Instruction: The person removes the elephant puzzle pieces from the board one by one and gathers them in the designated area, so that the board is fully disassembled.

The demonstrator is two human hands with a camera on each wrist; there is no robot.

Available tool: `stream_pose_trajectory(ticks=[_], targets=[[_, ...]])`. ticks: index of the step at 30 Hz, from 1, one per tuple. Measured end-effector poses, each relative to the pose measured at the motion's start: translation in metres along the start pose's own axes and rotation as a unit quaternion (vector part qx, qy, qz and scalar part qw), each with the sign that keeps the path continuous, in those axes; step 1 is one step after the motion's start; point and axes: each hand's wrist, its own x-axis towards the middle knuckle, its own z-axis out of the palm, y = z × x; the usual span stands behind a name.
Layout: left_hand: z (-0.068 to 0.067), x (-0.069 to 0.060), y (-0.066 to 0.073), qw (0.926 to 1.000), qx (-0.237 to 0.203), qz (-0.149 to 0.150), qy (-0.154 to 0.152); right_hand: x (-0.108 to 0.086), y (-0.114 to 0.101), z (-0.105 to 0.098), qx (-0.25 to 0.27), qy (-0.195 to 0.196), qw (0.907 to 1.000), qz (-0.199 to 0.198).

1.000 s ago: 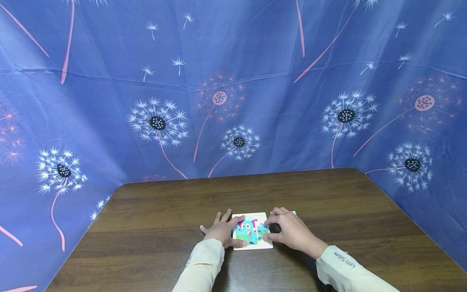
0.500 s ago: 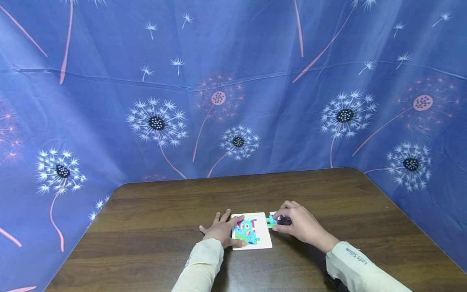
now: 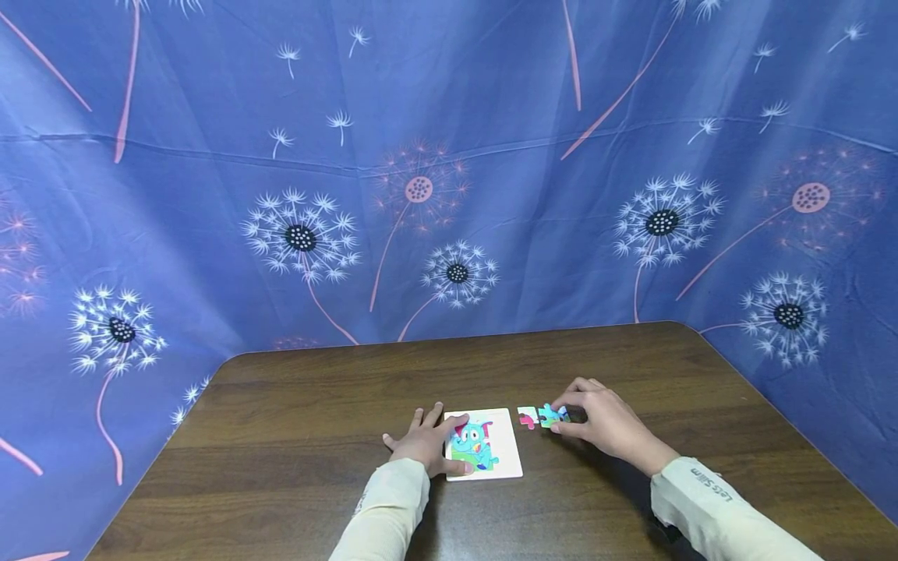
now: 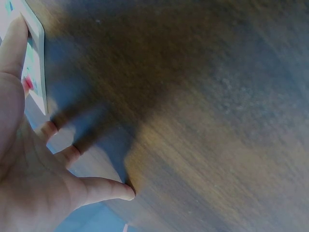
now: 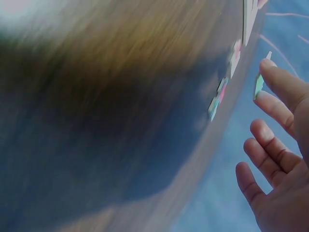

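Note:
My left hand [image 3: 421, 448] rests with spread fingers at the left side of a white puzzle board [image 3: 510, 452], its thumb and index finger on the board. Fitted puzzle pieces [image 3: 475, 444] on the board's left part show a blue cartoon animal with red. Between thumb and index finger, my right hand [image 3: 606, 421] pinches a blue and green puzzle piece [image 5: 259, 83], raised above the table in the right wrist view. A white and red puzzle piece [image 3: 528, 418] lies just right of the board. Beyond it, more loose pieces [image 5: 218, 99] are partly hidden by the right hand in the head view.
The brown wooden table [image 3: 316, 421] extends around the board on all sides. Behind it hangs a blue cloth [image 3: 547, 234] printed with dandelions. Bare table lies between me and the board.
My right hand has carried the pinched puzzle piece off the board's right part, moving right over the loose pieces. A white and red piece has come into view. My left hand has stayed put.

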Motion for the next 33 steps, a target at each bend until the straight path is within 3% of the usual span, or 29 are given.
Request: stream_pose_trajectory(ticks=[23, 33], targets=[[-0.002, -0.001, 0.0, 1.0, -0.007, 0.001, -0.004, -0.008, 0.046, -0.015, -0.024, -0.001, 0.9996, 0.01], [-0.001, 0.001, 0.0, 1.0, 0.002, 0.0, -0.005, -0.01, 0.061, -0.014, -0.05, 0.002, 0.9988, -0.003]])
